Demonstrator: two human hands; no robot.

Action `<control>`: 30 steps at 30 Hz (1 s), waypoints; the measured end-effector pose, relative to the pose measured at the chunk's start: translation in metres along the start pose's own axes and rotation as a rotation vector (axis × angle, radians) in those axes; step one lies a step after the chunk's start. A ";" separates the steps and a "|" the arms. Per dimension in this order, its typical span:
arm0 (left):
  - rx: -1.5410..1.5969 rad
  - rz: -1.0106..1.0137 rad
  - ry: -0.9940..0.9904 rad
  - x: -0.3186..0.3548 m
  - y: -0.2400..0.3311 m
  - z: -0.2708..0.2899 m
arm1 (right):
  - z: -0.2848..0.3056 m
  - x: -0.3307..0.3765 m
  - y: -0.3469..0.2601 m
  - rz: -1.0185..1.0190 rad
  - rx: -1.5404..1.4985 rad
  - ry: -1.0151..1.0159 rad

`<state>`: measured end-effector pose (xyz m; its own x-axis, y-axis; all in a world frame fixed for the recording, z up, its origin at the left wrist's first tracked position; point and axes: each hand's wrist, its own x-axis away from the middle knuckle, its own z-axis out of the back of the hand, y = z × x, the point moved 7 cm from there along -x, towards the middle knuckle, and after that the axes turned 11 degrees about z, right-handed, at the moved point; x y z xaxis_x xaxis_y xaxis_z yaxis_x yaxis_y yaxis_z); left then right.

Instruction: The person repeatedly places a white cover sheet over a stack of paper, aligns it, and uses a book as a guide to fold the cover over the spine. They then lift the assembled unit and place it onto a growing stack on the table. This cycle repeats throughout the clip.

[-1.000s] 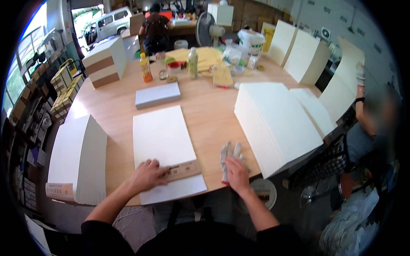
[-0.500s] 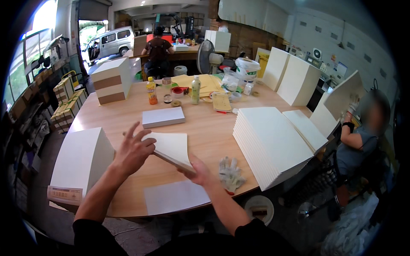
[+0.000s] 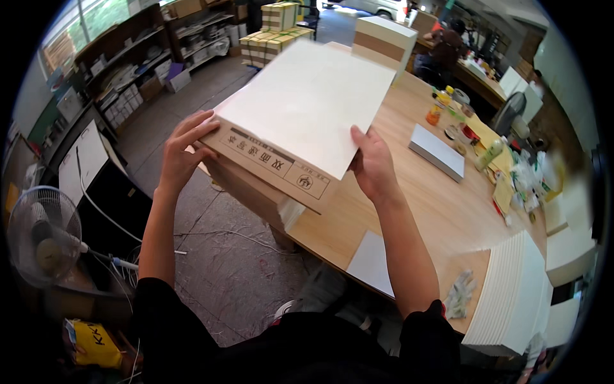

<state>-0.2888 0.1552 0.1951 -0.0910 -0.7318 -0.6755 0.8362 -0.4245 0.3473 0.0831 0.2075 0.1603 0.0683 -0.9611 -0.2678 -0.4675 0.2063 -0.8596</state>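
A white paper pad [image 3: 310, 102] is between my two hands over the left end of the table. My left hand [image 3: 181, 150] pinches its near left corner. My right hand [image 3: 372, 163] grips its right edge, thumb on top. A brown printed cardboard cover [image 3: 272, 157] sticks out along the pad's near side; whether it belongs to this pad or to the stack beneath, I cannot tell. Under it a stack [image 3: 291, 211] shows partly, its top hidden. To the right lie a white block of paper [image 3: 437, 150] and a white sheet [image 3: 373, 264] on the wooden table [image 3: 409, 211].
A tall stack with brown bands [image 3: 384, 45] stands at the far corner. Bottles [image 3: 439, 105], tape and bags crowd the right side. A glove [image 3: 460, 294] lies beside a large pad stack [image 3: 511, 288]. A fan [image 3: 45, 237] and cables are on the left; a person [image 3: 444, 48] works far off.
My view has swung left. Both hands have carried the pad leftward from mid-table to above the left stack, and the left hand has gone from spread fingers to gripping its corner.
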 end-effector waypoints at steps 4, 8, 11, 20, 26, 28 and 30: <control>0.444 0.311 -0.170 0.025 -0.075 -0.020 | -0.015 0.006 0.034 0.000 0.366 -0.039; 0.687 0.518 -0.218 0.030 -0.097 -0.024 | -0.024 0.004 0.039 0.110 0.436 -0.021; 0.711 0.638 -0.225 0.030 -0.104 -0.025 | -0.025 -0.001 0.044 0.164 0.467 -0.014; 0.478 0.394 0.073 0.030 -0.103 0.020 | 0.054 0.120 0.005 0.133 0.277 0.047; 0.819 -0.079 0.295 -0.017 0.157 -0.042 | 0.119 0.281 -0.016 -0.027 0.306 0.293; 1.106 -0.252 -0.227 -0.020 0.299 -0.131 | 0.133 0.321 -0.042 0.023 0.380 0.348; 1.270 -0.372 -0.632 -0.009 0.437 -0.170 | 0.144 0.355 -0.082 0.050 0.452 0.439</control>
<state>0.1698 0.0671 0.2427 -0.6867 -0.4426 -0.5767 -0.2849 -0.5659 0.7737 0.2723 -0.1243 0.0735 -0.3567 -0.9143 -0.1918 -0.0359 0.2185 -0.9752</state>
